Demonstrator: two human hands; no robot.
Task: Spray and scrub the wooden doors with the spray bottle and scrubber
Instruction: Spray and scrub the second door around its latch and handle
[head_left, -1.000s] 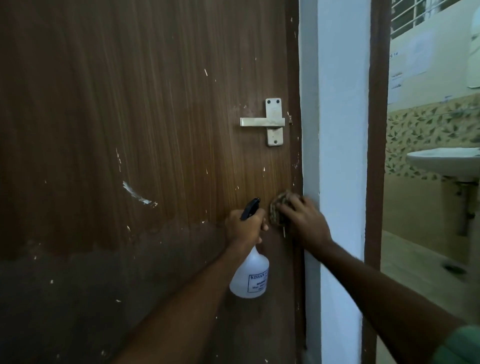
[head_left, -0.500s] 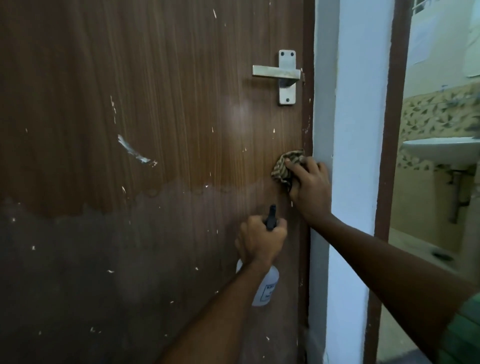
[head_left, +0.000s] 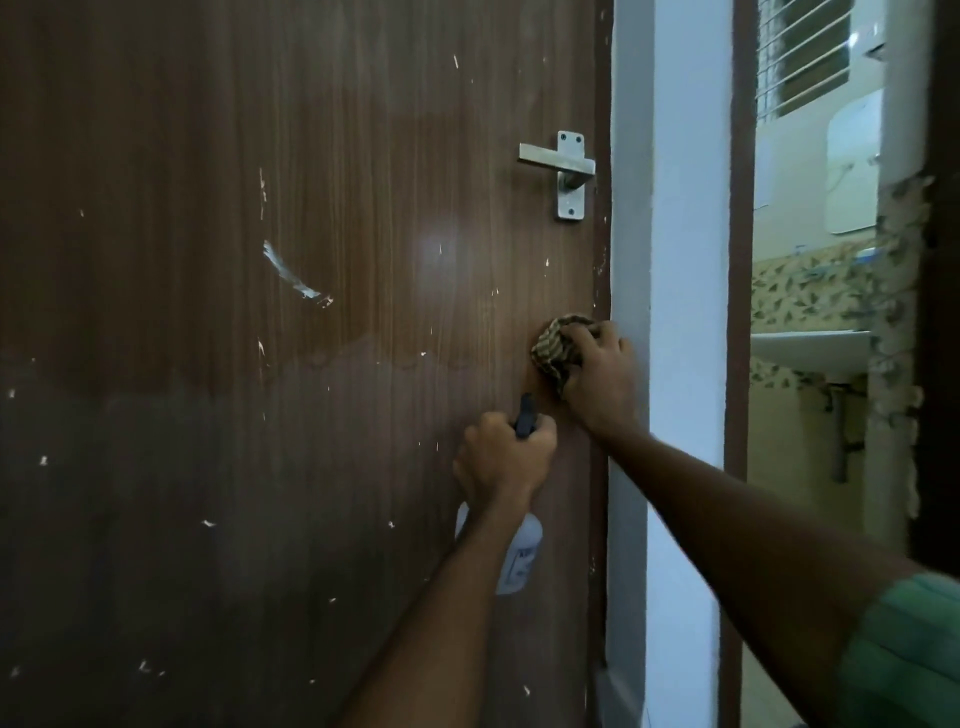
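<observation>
Two hands work low at the right of the frame: the right hand (head_left: 600, 382) presses the scrubber (head_left: 555, 347) against the wooden door (head_left: 311, 364), while the left hand (head_left: 501, 454) grips the spray bottle (head_left: 519, 556) just below. Scrubbing is underway; next likely needs fresh spray on the dry upper panel.

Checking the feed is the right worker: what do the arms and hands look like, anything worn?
Both forearms are bare, and no gloves, rings, watch or bands show on the left hand or the right hand. A green sleeve with faint ribbed folds covers the right upper arm. The left arm shows no sleeve in view.
</observation>
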